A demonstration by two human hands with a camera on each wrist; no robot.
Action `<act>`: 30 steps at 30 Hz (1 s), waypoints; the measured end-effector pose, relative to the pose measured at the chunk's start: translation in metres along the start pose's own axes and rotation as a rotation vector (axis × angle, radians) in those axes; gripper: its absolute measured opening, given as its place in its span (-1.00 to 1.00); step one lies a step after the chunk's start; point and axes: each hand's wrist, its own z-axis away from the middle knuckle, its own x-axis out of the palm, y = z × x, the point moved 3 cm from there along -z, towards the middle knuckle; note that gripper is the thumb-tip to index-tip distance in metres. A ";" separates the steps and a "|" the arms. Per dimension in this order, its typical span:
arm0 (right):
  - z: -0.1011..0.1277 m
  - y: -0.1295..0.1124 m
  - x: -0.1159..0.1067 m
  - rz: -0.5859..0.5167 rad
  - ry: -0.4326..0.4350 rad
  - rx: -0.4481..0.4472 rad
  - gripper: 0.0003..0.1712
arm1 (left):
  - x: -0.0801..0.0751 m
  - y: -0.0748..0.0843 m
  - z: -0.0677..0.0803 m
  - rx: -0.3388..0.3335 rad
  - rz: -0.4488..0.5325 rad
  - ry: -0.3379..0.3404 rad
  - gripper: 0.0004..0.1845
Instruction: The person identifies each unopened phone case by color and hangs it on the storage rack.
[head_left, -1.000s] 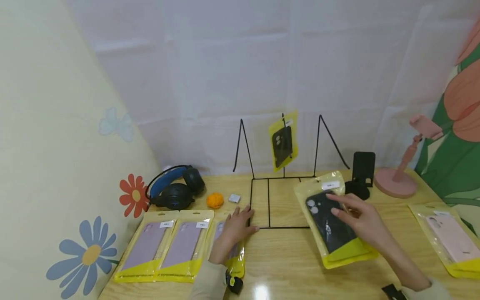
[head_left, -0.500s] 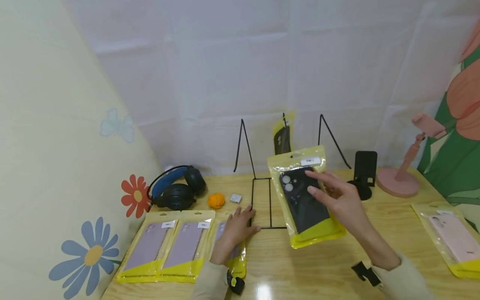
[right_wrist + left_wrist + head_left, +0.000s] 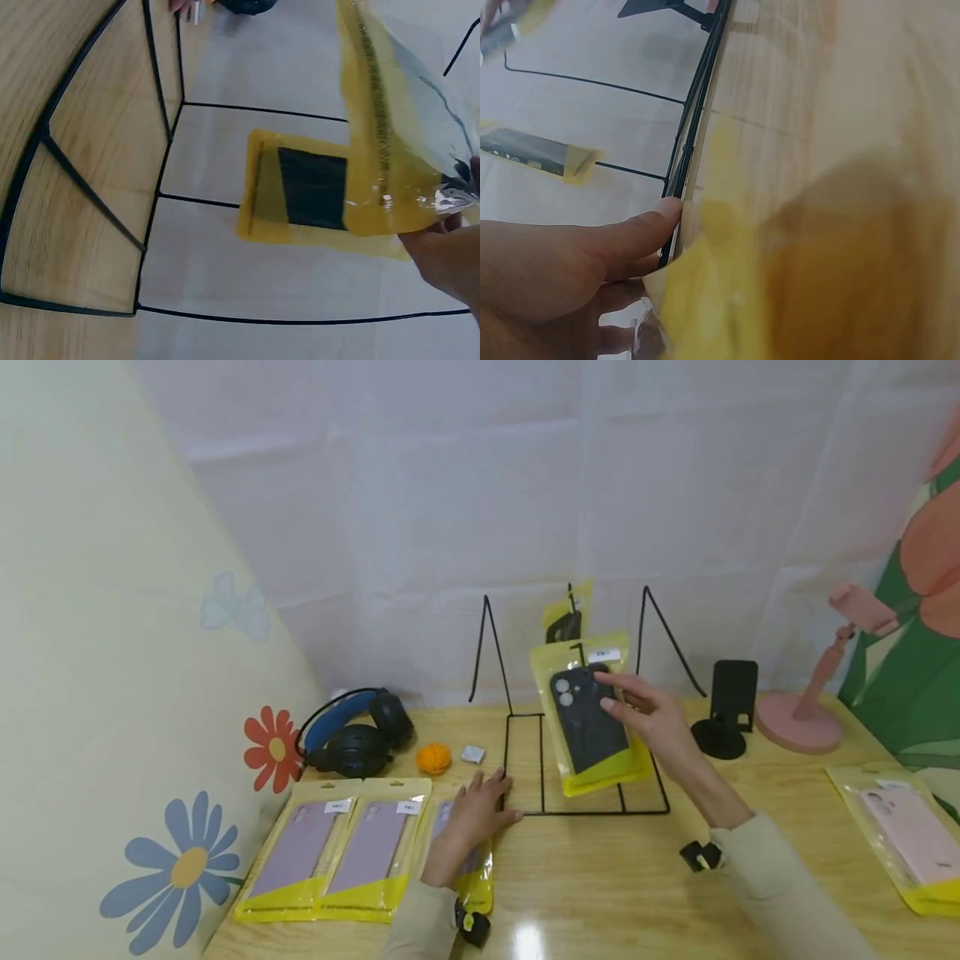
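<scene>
black phone case in a yellow packet (image 3: 588,724), upright and slightly tilted above the wire rack (image 3: 585,760).

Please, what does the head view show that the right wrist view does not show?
Only the head view shows the left hand resting on a purple case packet beside the rack's base, the headphones, the orange ball and the pink stand.

Only the right wrist view shows the held packet's yellow edge from close by.

Both show the right hand holding the black case packet, the wire rack and the packet hanging on it.
</scene>
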 end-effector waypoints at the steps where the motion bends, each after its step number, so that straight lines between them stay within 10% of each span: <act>1: -0.006 0.005 0.000 -0.006 -0.003 0.007 -0.50 | 0.000 0.000 0.000 0.003 0.000 -0.005 -0.36; 14: -0.037 0.043 -0.015 0.017 0.032 -0.005 -0.60 | 0.015 0.004 0.007 0.020 0.024 -0.025 -0.36; 22: 0.043 0.051 -0.054 0.272 -0.027 -0.078 -0.66 | 0.005 0.007 0.006 0.032 -0.005 0.024 -0.39; 30: 0.125 0.080 -0.165 0.813 -0.073 0.171 -0.56 | 0.000 0.003 0.003 0.020 -0.012 0.020 -0.38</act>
